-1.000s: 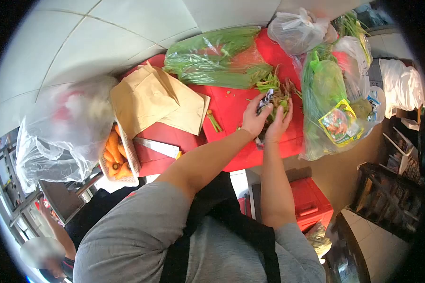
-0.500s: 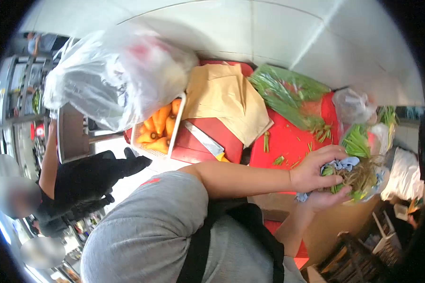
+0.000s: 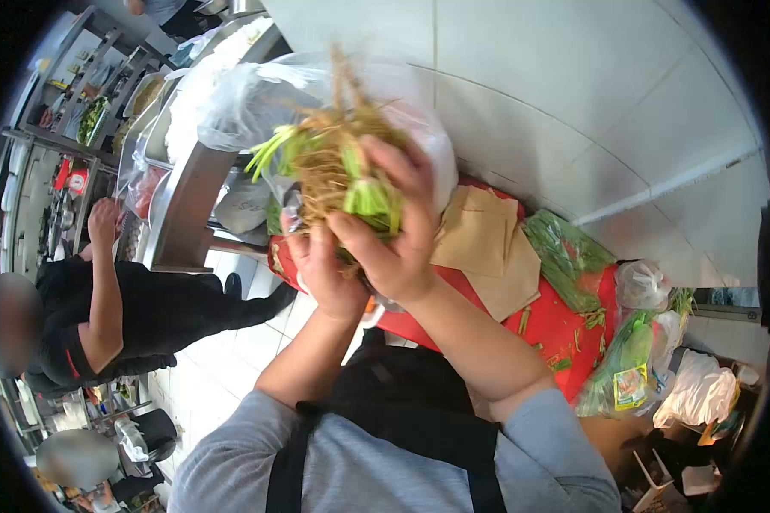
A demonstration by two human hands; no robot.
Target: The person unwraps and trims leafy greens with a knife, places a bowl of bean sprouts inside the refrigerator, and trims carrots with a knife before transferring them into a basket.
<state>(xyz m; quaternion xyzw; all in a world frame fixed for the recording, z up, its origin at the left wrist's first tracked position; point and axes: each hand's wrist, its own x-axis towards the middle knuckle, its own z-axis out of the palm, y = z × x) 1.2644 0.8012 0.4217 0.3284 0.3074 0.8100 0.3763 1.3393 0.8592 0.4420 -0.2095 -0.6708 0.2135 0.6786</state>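
Both of my hands are cupped around a loose clump of vegetable trimmings (image 3: pixel 325 184), brown stringy roots mixed with pale green stem ends. My left hand (image 3: pixel 327 272) supports it from below on the left, thumb up against the roots. My right hand (image 3: pixel 402 231) wraps its right side, fingers curled over the top. A bit of bluish crumpled material shows at the clump's left edge; what it is I cannot tell. Behind the clump lies a large translucent plastic bag (image 3: pixel 432 141). The clump and hands hide most of the basket of orange vegetables and the knife.
Red cutting boards (image 3: pixel 573 363) carry brown paper (image 3: pixel 479 235), bagged greens (image 3: pixel 565 256) and green scraps. Another bag of greens (image 3: pixel 612 359) lies at the right. A metal counter (image 3: pixel 184 205) juts in at left, where a person in black (image 3: pixel 137 299) stands. A tiled wall rises behind.
My hands have carried the clump from the right end of the boards across to the left, up in front of the plastic bag. The view has turned left too.
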